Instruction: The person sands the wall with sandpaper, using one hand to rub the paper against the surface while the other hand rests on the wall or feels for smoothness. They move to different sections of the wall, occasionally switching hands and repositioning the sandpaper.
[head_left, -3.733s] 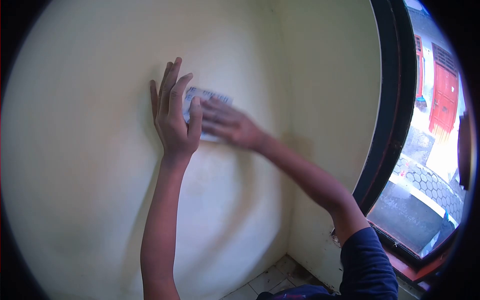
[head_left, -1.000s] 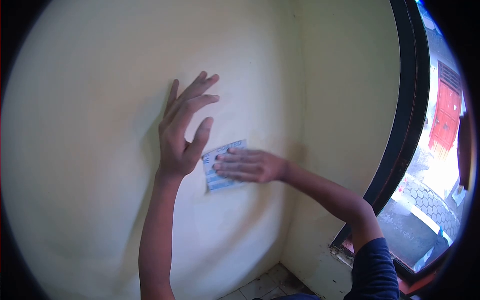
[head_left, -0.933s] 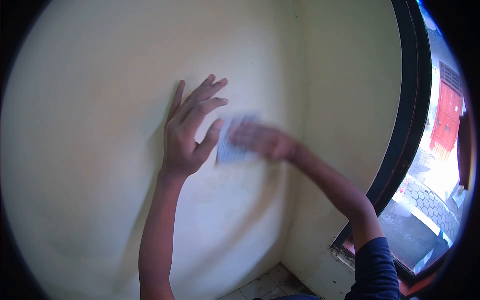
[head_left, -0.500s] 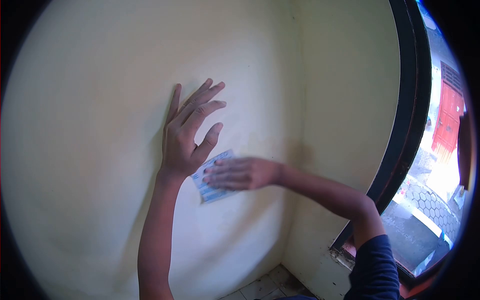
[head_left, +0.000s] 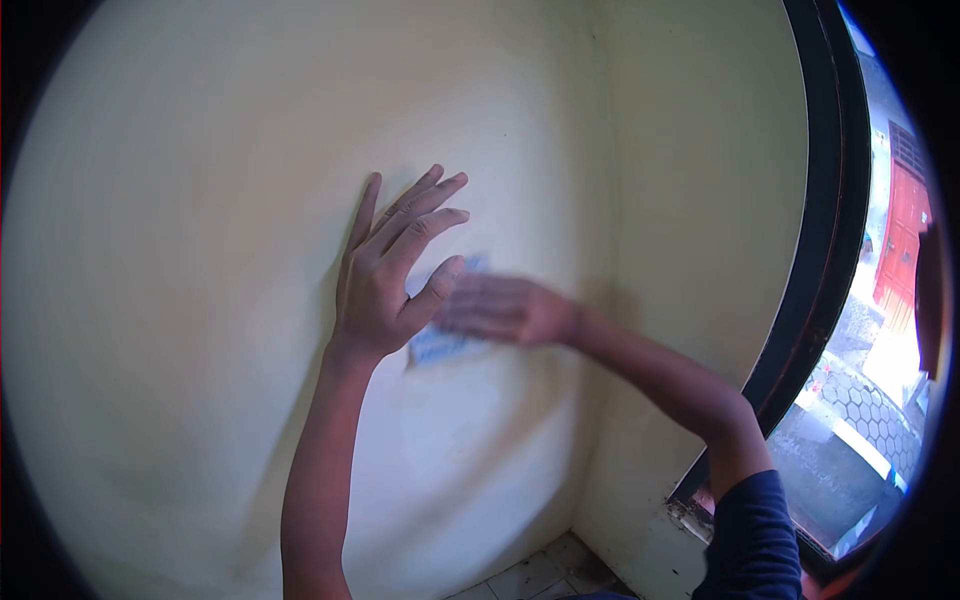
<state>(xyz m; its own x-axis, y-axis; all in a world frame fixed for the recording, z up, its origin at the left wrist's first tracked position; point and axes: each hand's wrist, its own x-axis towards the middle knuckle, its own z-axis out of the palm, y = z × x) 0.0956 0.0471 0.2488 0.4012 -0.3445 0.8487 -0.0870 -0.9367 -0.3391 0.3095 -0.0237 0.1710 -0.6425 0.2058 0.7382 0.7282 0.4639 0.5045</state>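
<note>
Lying over a blue-printed sheet (head_left: 440,348) on the pale wall (head_left: 200,320), the right hand (head_left: 505,308) reached in from the right with its palm side toward the surface. Its grip was flat and extended, the fingers lying side by side rather than curled round an edge; motion blur softened their outline. The sheet lay between this hand and the wall, its upper edge and lower left corner showing past the fingers, its lettering too blurred to read. The left hand (head_left: 382,298) stood upright just left of the sheet, its outer side toward the wall; its grip was spread wide, with nothing held, and its thumb overlapped the sheet's area in this view. Whether thumb and sheet touched could not be told. A dark blue sleeve (head_left: 748,530) covered the right upper arm. To the right, a dark window frame (head_left: 838,150) bordered a view of a red door (head_left: 905,235) outside; tiled floor (head_left: 540,578) appeared below.
</note>
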